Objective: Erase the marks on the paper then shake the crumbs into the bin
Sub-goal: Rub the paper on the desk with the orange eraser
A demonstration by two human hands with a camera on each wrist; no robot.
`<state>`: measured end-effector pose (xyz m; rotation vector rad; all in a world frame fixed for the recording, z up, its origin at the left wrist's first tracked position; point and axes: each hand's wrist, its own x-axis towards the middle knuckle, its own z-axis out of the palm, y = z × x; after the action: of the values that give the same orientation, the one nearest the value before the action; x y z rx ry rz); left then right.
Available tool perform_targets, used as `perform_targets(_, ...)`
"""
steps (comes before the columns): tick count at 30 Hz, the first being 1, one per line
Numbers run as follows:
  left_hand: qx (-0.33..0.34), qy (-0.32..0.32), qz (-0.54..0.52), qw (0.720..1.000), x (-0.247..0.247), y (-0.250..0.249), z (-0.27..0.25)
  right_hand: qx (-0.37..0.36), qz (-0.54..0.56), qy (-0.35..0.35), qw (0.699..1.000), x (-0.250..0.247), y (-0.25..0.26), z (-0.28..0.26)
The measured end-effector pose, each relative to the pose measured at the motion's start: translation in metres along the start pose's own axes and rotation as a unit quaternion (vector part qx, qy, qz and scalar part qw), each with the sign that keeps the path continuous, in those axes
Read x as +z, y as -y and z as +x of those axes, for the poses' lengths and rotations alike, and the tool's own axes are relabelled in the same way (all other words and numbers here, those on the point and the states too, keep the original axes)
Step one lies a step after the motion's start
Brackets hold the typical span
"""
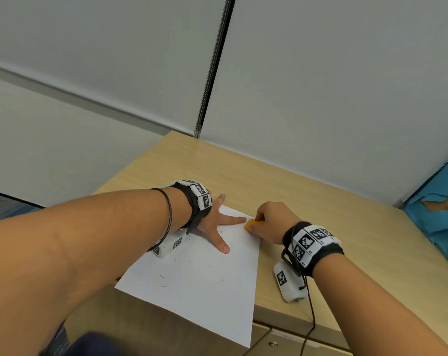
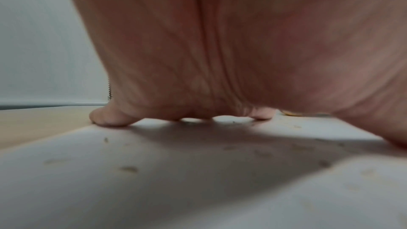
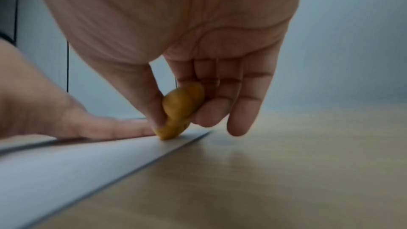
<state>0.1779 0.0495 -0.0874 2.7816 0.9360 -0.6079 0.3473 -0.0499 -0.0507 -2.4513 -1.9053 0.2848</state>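
A white sheet of paper (image 1: 205, 286) lies on the wooden desk (image 1: 320, 196), its near corner hanging over the desk's front edge. Dark eraser crumbs (image 1: 221, 278) are scattered over it. My left hand (image 1: 217, 224) presses flat on the paper's far part with fingers spread. My right hand (image 1: 269, 222) pinches an orange eraser (image 1: 253, 224) between thumb and fingers. In the right wrist view the eraser (image 3: 178, 111) touches the paper (image 3: 66, 159) near its far right edge, right by a left fingertip (image 3: 132, 128). The left wrist view shows the palm (image 2: 242, 50) arched over the paper (image 2: 176, 171).
Grey partition walls (image 1: 320, 86) stand behind the desk. Something blue and torn (image 1: 438, 209) lies at the desk's right end. A drawer front with a lock (image 1: 273, 344) sits below the desk edge. No bin is in view.
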Motion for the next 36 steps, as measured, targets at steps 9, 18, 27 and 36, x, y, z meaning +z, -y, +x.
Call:
perform_targets(9,-0.007,0.009,0.026,1.000,-0.004,-0.003,-0.002,0.001,0.017,0.030,0.999,-0.007,0.012,0.002)
perform_targets(18,-0.010,0.005,0.027,1.000,-0.005,-0.005,-0.005,-0.007,-0.015,0.012,1.000,-0.008,0.009,0.003)
perform_targets(27,-0.013,0.009,0.037,0.999,-0.007,-0.006,-0.005,-0.002,-0.047,0.008,0.999,-0.009,0.014,0.008)
perform_targets(36,-0.014,0.017,0.005,1.000,-0.006,-0.007,-0.003,0.026,-0.075,0.013,0.997,-0.021,0.008,0.018)
